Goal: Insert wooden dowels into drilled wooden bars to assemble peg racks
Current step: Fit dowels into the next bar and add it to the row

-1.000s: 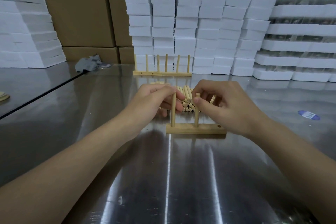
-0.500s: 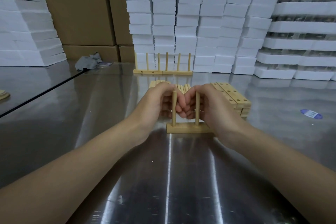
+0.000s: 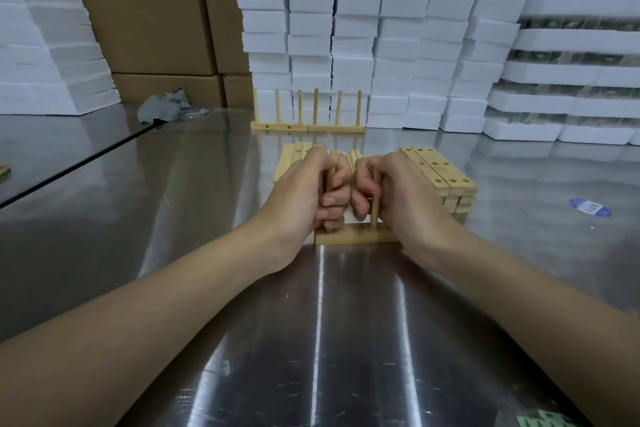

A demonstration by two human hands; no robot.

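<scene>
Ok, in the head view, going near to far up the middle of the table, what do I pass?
Drilled bar, with the left hand gripping its left dowel and the right hand its right dowel → loose dowels → finished peg racks → white foam blocks.

foam blocks [image 3: 356, 28], cardboard boxes [image 3: 149, 10], a grey rag [image 3: 162, 109].

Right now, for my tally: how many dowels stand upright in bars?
8. Six in the two finished racks at the back; two in the near bar, one in the left hand, one in the right hand. The hands may hide more.
</scene>
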